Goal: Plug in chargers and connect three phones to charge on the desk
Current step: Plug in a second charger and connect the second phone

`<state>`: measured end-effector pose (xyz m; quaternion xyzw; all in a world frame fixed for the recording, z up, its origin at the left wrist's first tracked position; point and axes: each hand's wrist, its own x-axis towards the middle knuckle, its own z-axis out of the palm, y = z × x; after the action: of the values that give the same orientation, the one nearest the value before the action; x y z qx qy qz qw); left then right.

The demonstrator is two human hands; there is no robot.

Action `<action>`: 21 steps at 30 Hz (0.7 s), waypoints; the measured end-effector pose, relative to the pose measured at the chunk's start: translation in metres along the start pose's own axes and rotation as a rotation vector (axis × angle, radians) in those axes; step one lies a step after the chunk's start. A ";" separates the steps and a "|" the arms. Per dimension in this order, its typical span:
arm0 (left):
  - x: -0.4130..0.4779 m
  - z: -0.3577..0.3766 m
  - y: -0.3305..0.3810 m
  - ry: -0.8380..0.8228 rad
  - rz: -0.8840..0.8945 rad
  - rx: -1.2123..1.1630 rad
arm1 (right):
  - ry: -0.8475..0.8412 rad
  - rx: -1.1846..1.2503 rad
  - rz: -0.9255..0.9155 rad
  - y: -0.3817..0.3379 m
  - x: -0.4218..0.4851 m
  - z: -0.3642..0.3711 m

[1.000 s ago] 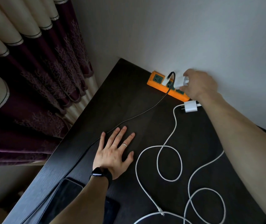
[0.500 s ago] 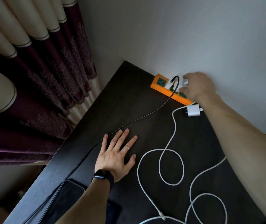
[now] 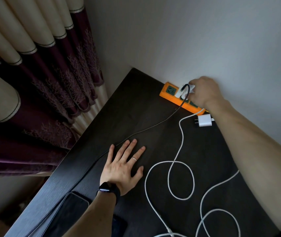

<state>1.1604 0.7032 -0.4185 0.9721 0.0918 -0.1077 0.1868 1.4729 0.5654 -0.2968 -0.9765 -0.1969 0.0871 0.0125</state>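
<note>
Left hand (image 3: 121, 168) lay flat on the dark desk (image 3: 136, 108), palm down, fingers straight and spread. Right hand (image 3: 203, 92) reached to the far edge by the wall, its fingers curled round a white charger (image 3: 180, 91) standing on the orange power strip (image 3: 168, 95); whether the charger was pushed fully home could not be told. A cream and plum curtain (image 3: 42, 74) hung left of the desk. A white cable (image 3: 180, 137) looped across the desk's right half. A black braided cable (image 3: 144, 130) ran from the held charger under the left fingertips toward the near-left corner, past a dark phone (image 3: 71, 207) lying face up. A second white adapter (image 3: 204, 120) lay loose just beside the strip's near end. A black watch (image 3: 109, 189) sat on the left wrist.
</note>
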 end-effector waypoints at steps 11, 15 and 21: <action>0.002 -0.004 0.001 -0.016 -0.007 0.020 | 0.014 -0.112 -0.019 0.002 0.005 0.011; -0.002 0.000 -0.001 -0.032 -0.006 0.015 | -0.028 -0.174 -0.021 -0.004 0.008 0.010; -0.004 0.001 0.005 -0.078 -0.016 0.009 | -0.120 -0.160 0.004 -0.005 0.007 -0.004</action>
<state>1.1576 0.6973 -0.4170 0.9673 0.0917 -0.1473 0.1849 1.4778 0.5723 -0.2941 -0.9678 -0.2014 0.1293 -0.0774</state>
